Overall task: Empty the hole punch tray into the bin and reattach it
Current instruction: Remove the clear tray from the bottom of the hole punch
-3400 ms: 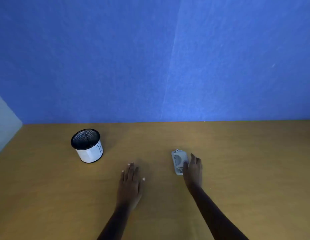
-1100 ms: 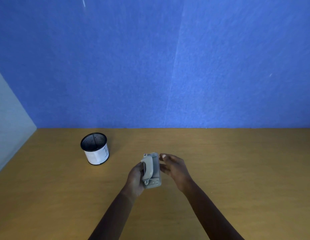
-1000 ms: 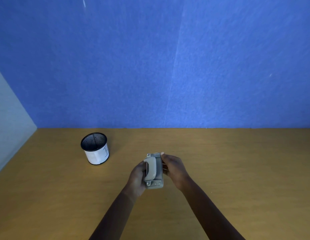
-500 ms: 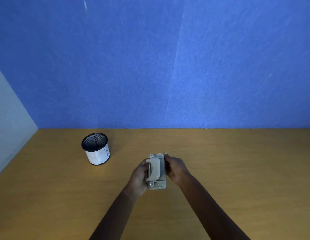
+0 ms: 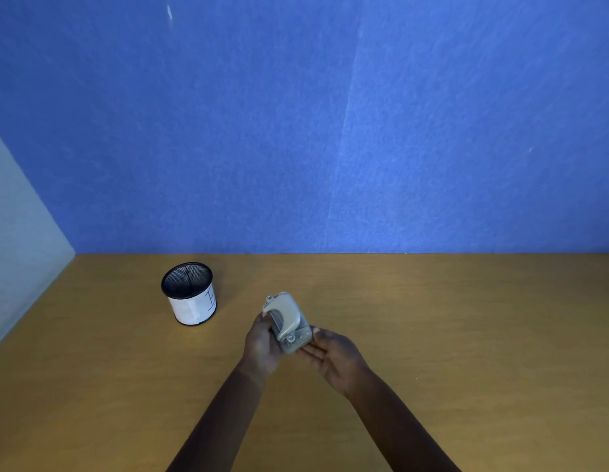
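A small grey hole punch (image 5: pixel 287 320) is held above the wooden table (image 5: pixel 466 318), tilted with its lever end pointing up and away. My left hand (image 5: pixel 262 345) grips it along its left side. My right hand (image 5: pixel 333 357) holds its near lower end with the fingertips, palm partly turned up. The punch's underside and tray are hidden from me. The bin (image 5: pixel 190 292), a small round black mesh cup with a white paper band, stands upright on the table to the left of my hands.
A blue wall (image 5: pixel 330 131) closes off the back of the table. A pale grey panel (image 5: pixel 20 240) rises along the table's left edge, close to the bin.
The punch was lifted off the table into both hands. In the last half second it has tilted to the left, and my right hand has slid from its side down to its near end.
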Demonstrator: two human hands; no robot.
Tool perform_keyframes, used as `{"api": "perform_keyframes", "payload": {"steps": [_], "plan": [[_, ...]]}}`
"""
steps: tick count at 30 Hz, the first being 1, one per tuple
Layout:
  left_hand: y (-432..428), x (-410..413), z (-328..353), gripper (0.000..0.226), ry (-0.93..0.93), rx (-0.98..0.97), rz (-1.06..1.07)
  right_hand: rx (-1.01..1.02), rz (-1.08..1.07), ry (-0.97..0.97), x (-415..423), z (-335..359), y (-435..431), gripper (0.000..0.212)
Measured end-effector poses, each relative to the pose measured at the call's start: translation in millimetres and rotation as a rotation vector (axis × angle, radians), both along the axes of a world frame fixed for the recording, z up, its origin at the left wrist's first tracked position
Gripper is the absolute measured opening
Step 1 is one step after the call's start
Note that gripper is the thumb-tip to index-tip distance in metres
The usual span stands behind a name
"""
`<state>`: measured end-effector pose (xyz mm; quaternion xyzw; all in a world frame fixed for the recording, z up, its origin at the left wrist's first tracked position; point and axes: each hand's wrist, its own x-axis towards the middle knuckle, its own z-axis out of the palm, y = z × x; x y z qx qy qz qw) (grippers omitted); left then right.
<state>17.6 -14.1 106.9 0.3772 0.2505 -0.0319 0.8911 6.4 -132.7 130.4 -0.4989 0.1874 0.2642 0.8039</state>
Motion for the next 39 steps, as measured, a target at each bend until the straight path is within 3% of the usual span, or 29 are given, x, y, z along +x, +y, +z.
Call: {"api": "perform_keyframes", "payload": {"steps": [9, 20, 22, 39], "plan": [[-1, -3, 5, 0.029, 0.019, -0.031, -0.059, 0.019, -0.044, 0.101, -2, 0, -3, 0.037], [-11, -9, 18, 0.039, 0.133, -0.022, -0.203, -0.362, 0.176, -0.265, 7, 15, -1, 0.026], [-10, -8, 22, 0.042, 0.150, -0.031, -0.200, -0.369, 0.187, -0.281, 4, 15, -1, 0.018], [-10, -3, 27, 0.045, 0.164, 0.057, -0.174, -0.268, 0.147, -0.307, 3, 20, -5, 0.018]]}}
